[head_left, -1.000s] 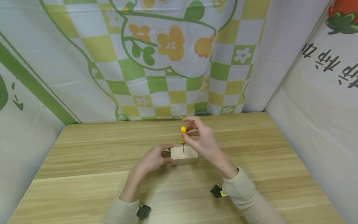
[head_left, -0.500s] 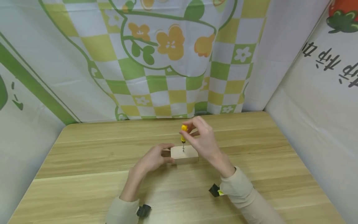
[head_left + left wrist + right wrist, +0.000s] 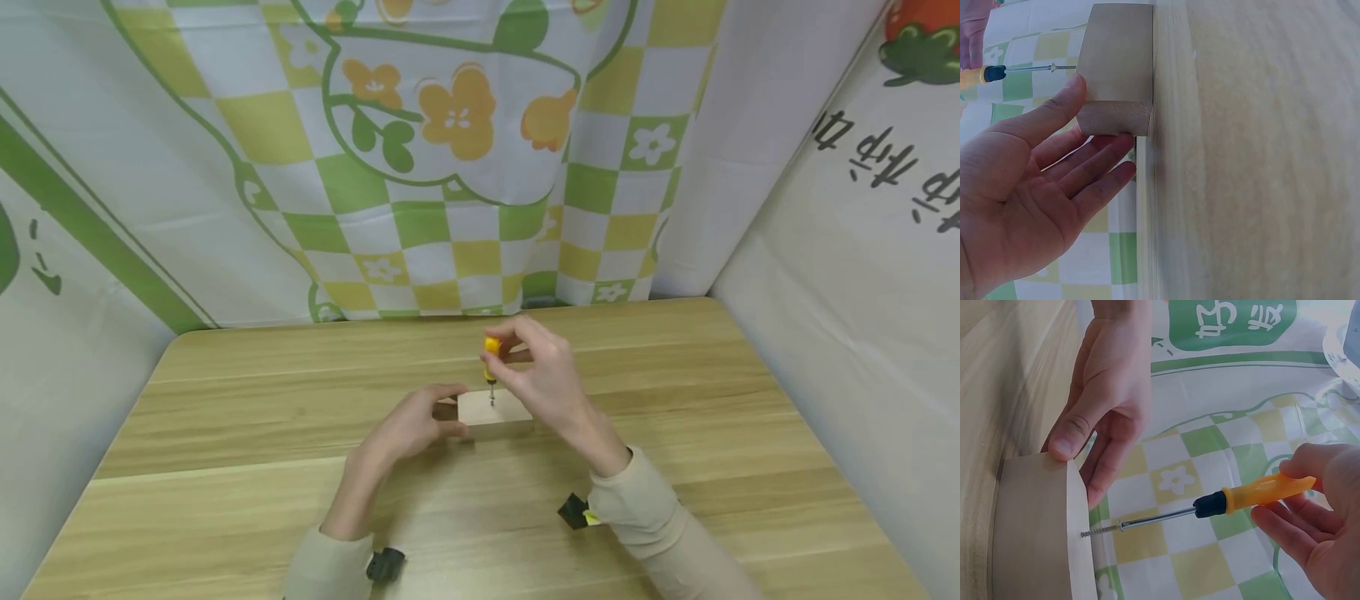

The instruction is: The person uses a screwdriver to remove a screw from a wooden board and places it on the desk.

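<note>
A pale wooden block point(image 3: 495, 431) lies on the table in the head view. My left hand point(image 3: 408, 427) grips its left end, thumb at the near corner and fingers at the far side. Upright over the block stands a screwdriver point(image 3: 1260, 492) with a yellow handle, a black collar and a thin steel shaft. My right hand point(image 3: 551, 379) pinches the handle between thumb and fingers. The screwdriver's tip meets the head of a screw point(image 3: 1102, 531), whose point is in the block's top face. Much of the screw's threaded length shows above the wood.
The wood-grain table point(image 3: 262, 400) reaches back to a green and yellow checked curtain point(image 3: 465, 250). White printed sheets hang at left and right. Black wrist cameras sit at both sleeves, the left camera point(image 3: 386, 565) close over the tabletop.
My right fingers, spread more loosely a second ago, have closed in around the screwdriver's handle, which has tilted slightly and come back. The left hand and the block have stayed put.
</note>
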The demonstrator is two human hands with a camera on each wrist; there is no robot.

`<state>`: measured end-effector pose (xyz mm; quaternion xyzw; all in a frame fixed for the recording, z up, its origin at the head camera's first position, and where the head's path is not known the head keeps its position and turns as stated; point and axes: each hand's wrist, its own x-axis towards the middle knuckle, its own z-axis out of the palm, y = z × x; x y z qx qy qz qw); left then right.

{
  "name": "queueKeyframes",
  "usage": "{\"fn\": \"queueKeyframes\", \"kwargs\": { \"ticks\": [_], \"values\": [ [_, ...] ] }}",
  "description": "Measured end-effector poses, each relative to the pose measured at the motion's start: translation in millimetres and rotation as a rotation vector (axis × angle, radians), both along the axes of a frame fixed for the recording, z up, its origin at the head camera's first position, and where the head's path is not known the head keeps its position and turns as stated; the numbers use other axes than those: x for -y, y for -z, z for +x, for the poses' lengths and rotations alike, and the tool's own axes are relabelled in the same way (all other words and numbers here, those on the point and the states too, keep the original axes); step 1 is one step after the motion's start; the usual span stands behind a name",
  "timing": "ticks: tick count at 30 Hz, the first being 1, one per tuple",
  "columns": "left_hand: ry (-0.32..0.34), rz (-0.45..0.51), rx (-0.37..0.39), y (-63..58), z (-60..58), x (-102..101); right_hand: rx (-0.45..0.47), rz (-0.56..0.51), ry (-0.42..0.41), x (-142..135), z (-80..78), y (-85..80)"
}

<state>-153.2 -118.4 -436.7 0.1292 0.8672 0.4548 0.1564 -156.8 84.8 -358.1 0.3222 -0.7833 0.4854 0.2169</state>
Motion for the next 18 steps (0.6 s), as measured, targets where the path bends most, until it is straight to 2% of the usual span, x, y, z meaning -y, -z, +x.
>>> {"fn": "queueKeyframes", "kwargs": {
  "ticks": [7, 10, 18],
  "values": [
    [-0.002, -0.011, 0.008, -1.0, 1.1, 0.6, 0.088, -0.028, -0.078, 0.4, 3.4, 0.2],
    [0.000, -0.003, 0.002, -1.1, 1.3, 0.9, 0.100, -0.033, -0.086, -0.2, 2.7, 0.8],
    [-0.001, -0.014, -0.010, -0.7, 0.5, 0.7, 0.042, -0.021, -0.045, -4.4, -2.4, 3.6]
  ]
}}
